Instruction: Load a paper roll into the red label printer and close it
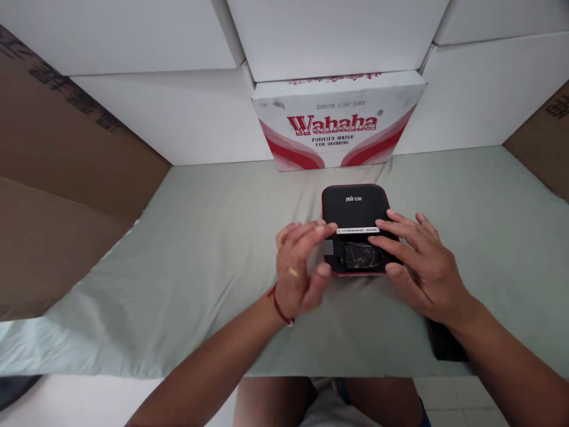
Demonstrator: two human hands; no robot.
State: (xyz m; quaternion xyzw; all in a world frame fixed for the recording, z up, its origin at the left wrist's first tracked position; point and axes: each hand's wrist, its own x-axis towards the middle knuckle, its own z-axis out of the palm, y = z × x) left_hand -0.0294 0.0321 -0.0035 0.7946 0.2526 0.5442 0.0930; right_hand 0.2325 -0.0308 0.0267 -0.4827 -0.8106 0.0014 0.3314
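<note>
A black box with a red rim (354, 207) lies flat on the green cloth, with a light logo on its upper part and a white label strip (358, 230) across the middle. In its lower recess sits a dark item in clear plastic wrap (363, 255), too unclear to name. At the box's left side is my left hand (300, 267), fingers bent, thumb apart, index fingertip by the end of the label strip. My right hand (420, 261) rests over the right side with spread fingers, its fingertips touching the box near the strip.
Behind the box stands a white and red Wahaha water carton (338, 127), backed by stacked white boxes (155, 112). Brown cardboard (66, 196) rises at the left, and more stands at the far right (544, 142). A dark flat object (446, 344) lies partly under my right forearm.
</note>
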